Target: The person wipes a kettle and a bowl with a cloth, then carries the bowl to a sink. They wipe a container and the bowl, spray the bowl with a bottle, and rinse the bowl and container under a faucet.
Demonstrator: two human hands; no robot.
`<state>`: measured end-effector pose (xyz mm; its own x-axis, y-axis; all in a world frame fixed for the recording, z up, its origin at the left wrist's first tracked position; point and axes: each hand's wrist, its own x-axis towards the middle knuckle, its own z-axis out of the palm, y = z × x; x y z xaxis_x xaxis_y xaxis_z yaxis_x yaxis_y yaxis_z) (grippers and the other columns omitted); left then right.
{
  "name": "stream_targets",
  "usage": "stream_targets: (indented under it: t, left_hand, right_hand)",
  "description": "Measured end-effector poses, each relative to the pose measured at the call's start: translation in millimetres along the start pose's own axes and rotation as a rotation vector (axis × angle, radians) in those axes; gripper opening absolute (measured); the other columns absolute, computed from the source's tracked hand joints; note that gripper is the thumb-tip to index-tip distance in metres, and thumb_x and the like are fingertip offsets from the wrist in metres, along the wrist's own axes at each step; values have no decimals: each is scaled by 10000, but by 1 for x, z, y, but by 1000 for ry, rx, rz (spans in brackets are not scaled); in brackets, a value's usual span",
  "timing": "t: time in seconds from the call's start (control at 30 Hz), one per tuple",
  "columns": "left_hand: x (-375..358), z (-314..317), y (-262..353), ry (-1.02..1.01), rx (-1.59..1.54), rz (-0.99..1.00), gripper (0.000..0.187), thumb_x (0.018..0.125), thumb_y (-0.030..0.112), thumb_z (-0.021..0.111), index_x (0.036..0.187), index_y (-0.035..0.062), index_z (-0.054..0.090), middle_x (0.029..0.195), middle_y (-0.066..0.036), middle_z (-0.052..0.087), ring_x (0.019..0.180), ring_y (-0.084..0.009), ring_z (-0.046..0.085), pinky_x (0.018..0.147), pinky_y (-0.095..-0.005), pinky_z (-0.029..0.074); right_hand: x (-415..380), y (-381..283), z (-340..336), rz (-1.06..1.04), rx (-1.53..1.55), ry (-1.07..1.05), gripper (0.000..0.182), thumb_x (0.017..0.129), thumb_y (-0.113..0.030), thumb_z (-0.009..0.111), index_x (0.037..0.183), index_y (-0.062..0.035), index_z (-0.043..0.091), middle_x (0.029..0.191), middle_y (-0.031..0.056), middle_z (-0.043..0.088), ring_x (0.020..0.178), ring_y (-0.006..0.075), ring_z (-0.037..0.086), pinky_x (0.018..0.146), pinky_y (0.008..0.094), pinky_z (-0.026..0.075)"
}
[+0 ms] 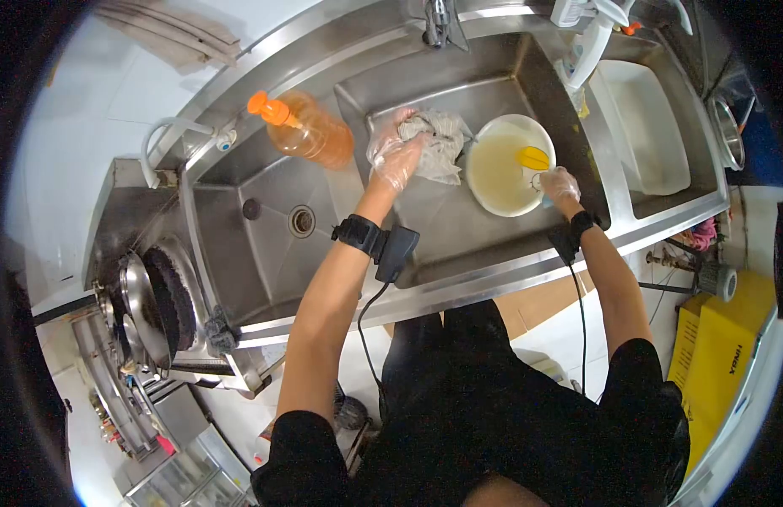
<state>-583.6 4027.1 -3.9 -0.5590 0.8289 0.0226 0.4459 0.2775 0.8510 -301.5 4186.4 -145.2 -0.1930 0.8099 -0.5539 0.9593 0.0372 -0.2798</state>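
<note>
Under clear plastic gloves, the right hand (560, 183) meets the near-right rim of the white bowl (539, 131), its fingertips too indistinct to tell whether they pinch or merely touch. The left hand (397, 156) has its fingers closed around a crumpled cloth (440, 145), partly covering it, toward the middle basin's (459, 241) back-left corner. Near the basin's right edge, the bowl contains cloudy liquid and a yellow object (533, 158) (exact kind unclear).

- Bowl (516, 120) sits in the middle sink (459, 245)
- Left of the bowl, left hand (397, 156) holds a cloth (442, 139)
- Farther left stands a pump bottle (320, 135)
- Behind the bowl, leftward, is a faucet (440, 25)
- Right hand (560, 185) is at the bowl's right edge
- Farther right is a tub (677, 160)
</note>
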Motion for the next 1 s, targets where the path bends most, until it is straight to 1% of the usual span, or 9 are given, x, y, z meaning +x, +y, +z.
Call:
stream_targets:
  t: [0.03,0.3,0.37,0.4,0.53,0.63,0.77,0.87,1.0]
  left_hand:
    - [-2,1,0,26,30,-15,422,680,230,651,1058,55,583,981,-138,625,931,-292,585,839,-345,440]
    - [-13,1,-6,58,73,-36,397,689,220,654,1040,46,590,939,-143,633,892,-306,592,813,-341,448]
    - [-19,-3,-5,64,67,-33,390,690,219,652,1032,42,592,919,-143,636,876,-313,595,808,-339,449]
    - [-21,-3,-6,67,72,-49,377,692,201,651,1025,34,593,903,-140,639,859,-299,601,800,-332,452]
    - [-28,-2,-10,110,-7,-110,354,694,146,652,1016,12,591,890,-128,644,840,-242,611,781,-315,460]
    - [-32,0,-15,125,-137,-155,356,691,125,658,1016,-1,589,901,-122,644,839,-216,610,778,-308,463]
    - [-32,1,-22,119,-35,-176,369,688,124,666,1028,2,587,913,-125,641,848,-222,609,789,-308,461]
    - [-33,1,-22,151,-114,-148,376,687,129,669,1033,6,587,927,-127,639,864,-223,606,797,-307,457]
    - [-32,1,-24,146,-65,-190,382,682,141,670,1033,17,588,926,-135,638,881,-238,601,810,-311,450]
  right_hand:
    - [2,-2,-1,63,48,18,427,728,-323,500,1028,-41,612,1114,206,589,1061,345,556,896,396,438]
    - [8,-34,-20,9,-67,57,426,792,-347,481,1071,-41,580,1104,167,608,1046,325,575,879,411,456]
    - [20,-42,-15,40,-103,119,415,794,-328,468,1066,-37,586,1095,164,612,1027,322,586,866,405,464]
    - [25,-43,-15,30,-158,59,411,793,-314,461,1058,-28,590,1073,165,620,1008,323,594,854,404,470]
    - [24,-45,-15,-78,-181,98,400,785,-313,466,1035,-32,603,1050,169,627,995,323,599,844,408,471]
    - [34,-38,-11,-18,-100,138,389,773,-321,488,1024,-55,621,1044,167,629,995,324,597,847,406,468]
    - [34,-30,-10,37,-46,117,404,766,-353,522,1049,-83,625,1077,155,621,1018,328,587,866,409,460]
    - [24,-38,-9,94,-44,39,418,777,-376,505,1050,-82,623,1111,161,605,1041,336,573,871,417,457]
    - [15,-49,-18,16,-108,104,409,819,-354,441,1025,-54,629,1095,159,611,1013,334,589,845,423,472]
